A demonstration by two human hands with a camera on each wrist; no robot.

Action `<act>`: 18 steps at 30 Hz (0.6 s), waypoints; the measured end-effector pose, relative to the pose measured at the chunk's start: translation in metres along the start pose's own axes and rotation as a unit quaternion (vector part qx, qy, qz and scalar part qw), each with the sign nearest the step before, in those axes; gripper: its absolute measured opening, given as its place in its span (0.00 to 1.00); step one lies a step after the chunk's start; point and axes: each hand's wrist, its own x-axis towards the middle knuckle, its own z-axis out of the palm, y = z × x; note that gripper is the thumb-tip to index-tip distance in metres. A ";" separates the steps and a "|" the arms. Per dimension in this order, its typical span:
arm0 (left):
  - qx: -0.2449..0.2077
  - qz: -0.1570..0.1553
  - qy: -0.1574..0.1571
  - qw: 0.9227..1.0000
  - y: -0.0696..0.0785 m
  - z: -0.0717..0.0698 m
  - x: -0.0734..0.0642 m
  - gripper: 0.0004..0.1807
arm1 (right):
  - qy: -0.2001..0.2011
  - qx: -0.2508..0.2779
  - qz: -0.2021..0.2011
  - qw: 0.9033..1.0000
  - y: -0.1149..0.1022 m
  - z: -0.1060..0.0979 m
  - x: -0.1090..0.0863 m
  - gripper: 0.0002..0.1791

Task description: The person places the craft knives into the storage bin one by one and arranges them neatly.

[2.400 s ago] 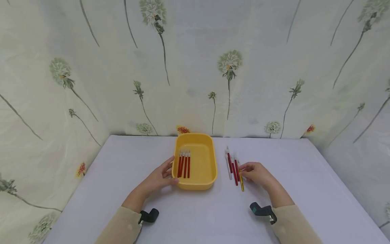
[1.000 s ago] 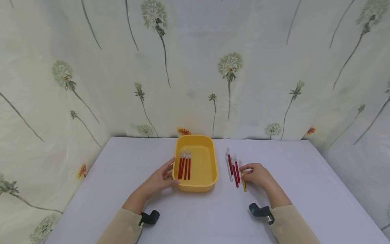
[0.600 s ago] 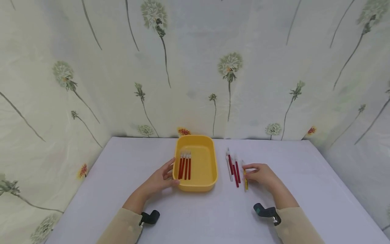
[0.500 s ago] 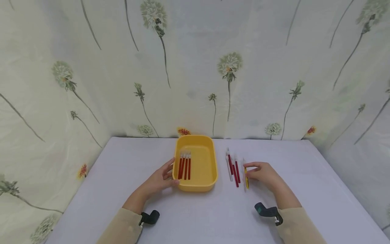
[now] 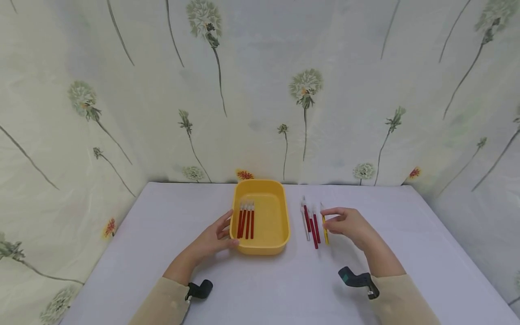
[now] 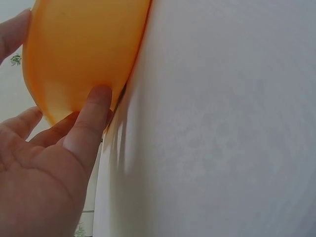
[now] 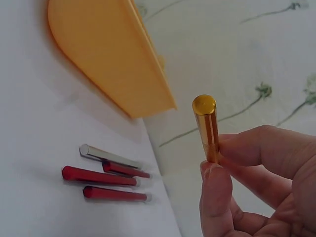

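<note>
My right grip (image 5: 345, 223) pinches a slim gold stick (image 7: 206, 128) between thumb and fingers, just to the right of the loose bunch on the tabletop (image 5: 268, 289). The stick has a smooth metallic barrel with a flat round end and a bright sheen, and at its far end, seen from above, a pale thin tip. My left grip (image 5: 209, 239) holds the yellow tray (image 5: 262, 249) round its near left corner, thumb up by the rim, fingers against the outer wall. The tray is a smooth, rounded rectangle, plastic by the look of it, with light glowing faintly through its side. Along its left half lie four red sticks (image 5: 247, 225) with whitish ends, nearly parallel. Between my right grip and the tray lie a silver stick (image 7: 109, 156) and three loose red sticks (image 7: 101, 177) (a slightly uneven cluster, close together). Behind rises a pale, softly creased backdrop (image 5: 252, 90) printed with dandelions. Beige sleeves (image 5: 162, 302) cover my forearms, and a black camera (image 5: 199, 289) sits at each wrist.
</note>
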 end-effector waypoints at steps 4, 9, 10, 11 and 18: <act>0.006 -0.006 0.002 1.000 -0.001 0.000 0.000 0.54 | -0.002 0.003 -0.006 1.000 -0.012 0.005 -0.002 0.26; 0.005 -0.006 0.001 1.000 -0.002 -0.001 -0.001 0.54 | 0.001 -0.016 0.014 1.000 -0.030 0.011 -0.002 0.26; 0.004 -0.005 -0.001 1.000 -0.001 -0.001 -0.002 0.53 | 0.001 -0.021 0.019 1.000 -0.033 0.013 -0.002 0.26; 0.003 -0.003 -0.003 1.000 -0.001 -0.001 -0.002 0.53 | 0.000 -0.022 0.022 1.000 -0.037 0.014 -0.002 0.26; -0.004 0.000 -0.014 1.000 0.000 -0.002 -0.002 0.53 | -0.007 -0.008 -0.003 1.000 -0.059 0.024 0.003 0.23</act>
